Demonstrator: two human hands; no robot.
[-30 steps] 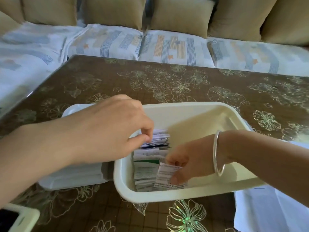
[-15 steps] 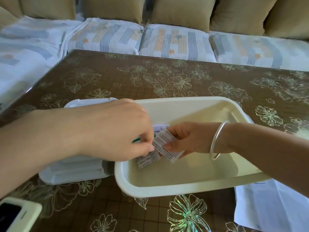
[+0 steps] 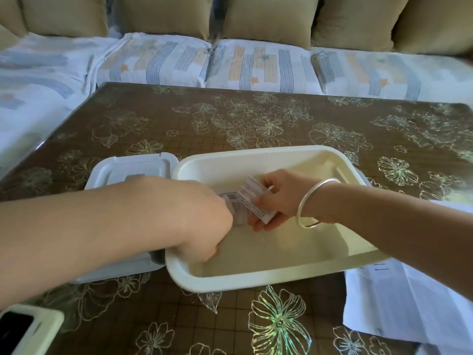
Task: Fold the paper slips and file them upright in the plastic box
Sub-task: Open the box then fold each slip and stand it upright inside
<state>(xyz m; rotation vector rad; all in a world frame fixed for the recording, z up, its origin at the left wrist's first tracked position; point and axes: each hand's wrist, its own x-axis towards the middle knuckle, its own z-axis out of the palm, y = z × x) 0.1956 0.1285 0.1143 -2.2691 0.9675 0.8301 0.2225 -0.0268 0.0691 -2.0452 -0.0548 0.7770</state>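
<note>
A cream plastic box stands on the table in front of me. My left hand reaches over its left wall, fingers curled down over a stack of printed paper slips; most of the stack is hidden under that hand. My right hand, with a silver bangle on the wrist, pinches a folded slip between thumb and fingers. It holds that slip tilted against the stack, in the middle of the box. The rest of the box floor is bare.
The box's white lid lies left of the box, partly under my left forearm. A phone in a pale case sits at the near left corner. A large white paper sheet lies at the near right. A cushioned sofa borders the table's far side.
My right hand has lifted its slip from the near end of the stack up to the middle of the box. My left hand has slid down over the slips, hiding most of them.
</note>
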